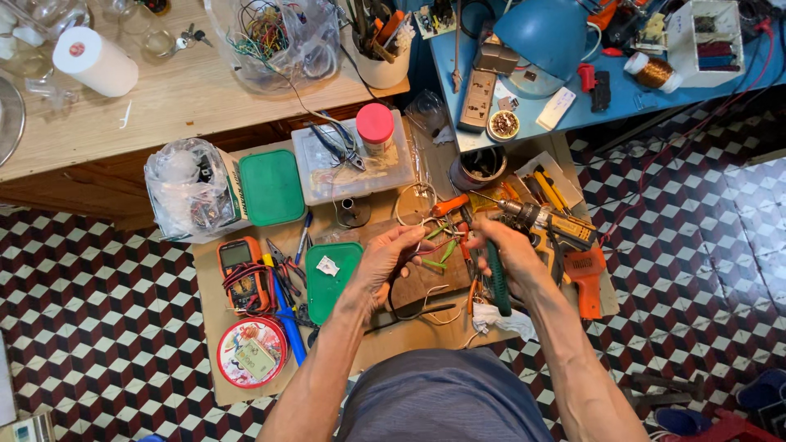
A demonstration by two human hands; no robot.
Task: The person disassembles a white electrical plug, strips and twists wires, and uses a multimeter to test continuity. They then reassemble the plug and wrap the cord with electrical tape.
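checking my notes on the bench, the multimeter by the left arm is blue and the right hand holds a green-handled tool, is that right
Not quite. In the head view the multimeter beside the left arm is orange and black, not blue; the blue thing next to it is a long-handled tool. The rest stands: the right hand grips a green-handled tool.

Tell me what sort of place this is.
Probably a home electronics repair corner: an orange handheld multimeter beside the person's left hand, a clear plastic bag of coloured wires on the wooden desk, and an orange-handled power drill.
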